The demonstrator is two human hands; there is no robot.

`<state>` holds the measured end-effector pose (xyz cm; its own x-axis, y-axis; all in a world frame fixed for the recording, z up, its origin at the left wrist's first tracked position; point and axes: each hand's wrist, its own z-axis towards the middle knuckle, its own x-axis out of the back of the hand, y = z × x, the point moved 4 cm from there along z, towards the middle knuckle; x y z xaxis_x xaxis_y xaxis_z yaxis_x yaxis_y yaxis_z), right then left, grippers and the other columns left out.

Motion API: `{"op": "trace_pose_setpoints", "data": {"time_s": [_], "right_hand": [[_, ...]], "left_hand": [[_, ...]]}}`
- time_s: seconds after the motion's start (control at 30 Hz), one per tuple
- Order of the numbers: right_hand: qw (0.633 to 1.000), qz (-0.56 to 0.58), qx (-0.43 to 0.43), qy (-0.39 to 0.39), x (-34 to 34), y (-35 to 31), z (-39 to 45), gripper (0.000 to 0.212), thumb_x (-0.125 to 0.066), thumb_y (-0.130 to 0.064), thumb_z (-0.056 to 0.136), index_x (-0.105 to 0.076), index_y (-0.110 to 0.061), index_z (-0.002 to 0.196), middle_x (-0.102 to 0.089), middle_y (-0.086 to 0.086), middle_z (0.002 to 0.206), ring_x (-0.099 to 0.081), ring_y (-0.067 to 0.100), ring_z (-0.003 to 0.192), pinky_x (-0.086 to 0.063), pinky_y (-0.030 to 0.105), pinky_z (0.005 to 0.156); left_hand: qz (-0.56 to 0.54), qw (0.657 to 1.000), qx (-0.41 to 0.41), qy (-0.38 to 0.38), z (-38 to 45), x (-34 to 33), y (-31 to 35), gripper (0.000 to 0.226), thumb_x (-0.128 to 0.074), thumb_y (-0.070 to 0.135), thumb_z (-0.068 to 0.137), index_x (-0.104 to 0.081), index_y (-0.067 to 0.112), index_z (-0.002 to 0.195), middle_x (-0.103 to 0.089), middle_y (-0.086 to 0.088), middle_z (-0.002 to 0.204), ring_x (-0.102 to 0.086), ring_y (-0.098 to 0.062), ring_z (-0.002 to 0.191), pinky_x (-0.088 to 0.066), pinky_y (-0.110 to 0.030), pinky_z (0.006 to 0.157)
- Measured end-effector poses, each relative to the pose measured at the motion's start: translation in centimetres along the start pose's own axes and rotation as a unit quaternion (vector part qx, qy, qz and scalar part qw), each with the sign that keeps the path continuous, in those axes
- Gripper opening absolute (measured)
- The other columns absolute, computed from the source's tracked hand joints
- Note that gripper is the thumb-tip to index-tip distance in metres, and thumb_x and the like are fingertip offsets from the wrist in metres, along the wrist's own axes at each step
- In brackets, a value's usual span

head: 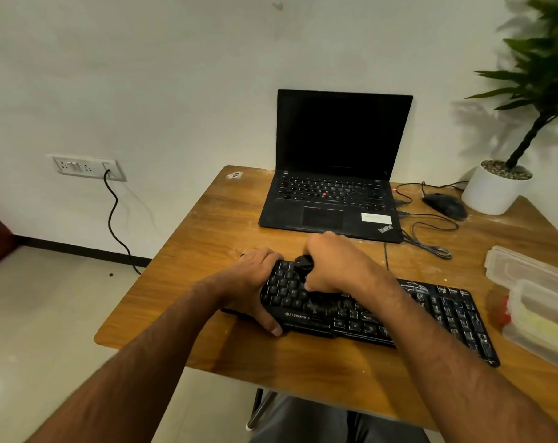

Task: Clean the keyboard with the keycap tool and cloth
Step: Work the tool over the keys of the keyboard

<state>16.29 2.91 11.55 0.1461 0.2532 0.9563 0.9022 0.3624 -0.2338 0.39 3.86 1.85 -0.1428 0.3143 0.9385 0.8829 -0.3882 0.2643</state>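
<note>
— Pulling caps, by the look of it: the right hand [332,263] is fisted round a dark tool [304,263], pressed onto the keyboard [383,314] near its left end.

— And the left hand [255,282]?

— Just beside that grip, wrapped round the keyboard's left edge, thumb on the front lip, steadying it on the table [207,219].

— Next?

— A straight lift, I'd guess. No cloth in sight. Beyond the fist sits a laptop [335,174]; boxes [533,302] lie off right.
</note>
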Motion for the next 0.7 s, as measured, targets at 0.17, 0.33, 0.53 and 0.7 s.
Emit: {"op": "trace_pose_setpoints", "data": {"time_s": [0.17,0.33,0.53,0.7], "right_hand": [[0.999,0.028,0.006,0.028,1.7,0.0,0.0,0.026,-0.079,-0.023,0.078,-0.068,-0.016,0.1,-0.06,0.001,0.092,-0.057,0.02,0.085,-0.047,0.03,0.068],[0.993,0.107,0.024,0.041,-0.5,-1.5,0.7,0.024,-0.081,-0.026,0.078,-0.07,-0.017,0.097,-0.066,-0.001,0.091,-0.061,0.017,0.09,-0.043,0.027,0.066],[0.999,0.01,-0.027,-0.014,0.9,1.7,-0.9,0.03,-0.082,-0.024,0.077,-0.069,-0.015,0.104,-0.059,0.0,0.095,-0.057,0.019,0.086,-0.046,0.029,0.069],[0.987,0.151,0.032,0.041,0.9,-0.5,-0.7,0.024,-0.082,-0.028,0.077,-0.072,-0.019,0.097,-0.068,-0.002,0.091,-0.063,0.014,0.086,-0.049,0.028,0.066]], "left_hand": [[-0.003,1.0,0.007,-0.006,0.1,0.1,0.1,0.137,-0.087,0.078,0.047,-0.024,0.02,0.154,-0.033,0.004,0.148,-0.031,-0.011,0.129,-0.033,-0.038,0.12],[0.003,1.0,-0.009,0.001,-0.2,0.2,0.3,0.135,-0.083,0.082,0.047,-0.025,0.024,0.154,-0.033,0.004,0.15,-0.029,-0.013,0.132,-0.029,-0.039,0.122],[-0.008,1.0,0.006,-0.004,-0.1,0.0,0.3,0.139,-0.088,0.077,0.048,-0.02,0.02,0.156,-0.03,0.003,0.152,-0.03,-0.014,0.136,-0.031,-0.04,0.122],[-0.011,1.0,-0.003,0.002,-0.1,0.3,0.4,0.133,-0.087,0.077,0.049,-0.025,0.023,0.153,-0.032,0.004,0.149,-0.03,-0.012,0.13,-0.031,-0.038,0.12]]}}
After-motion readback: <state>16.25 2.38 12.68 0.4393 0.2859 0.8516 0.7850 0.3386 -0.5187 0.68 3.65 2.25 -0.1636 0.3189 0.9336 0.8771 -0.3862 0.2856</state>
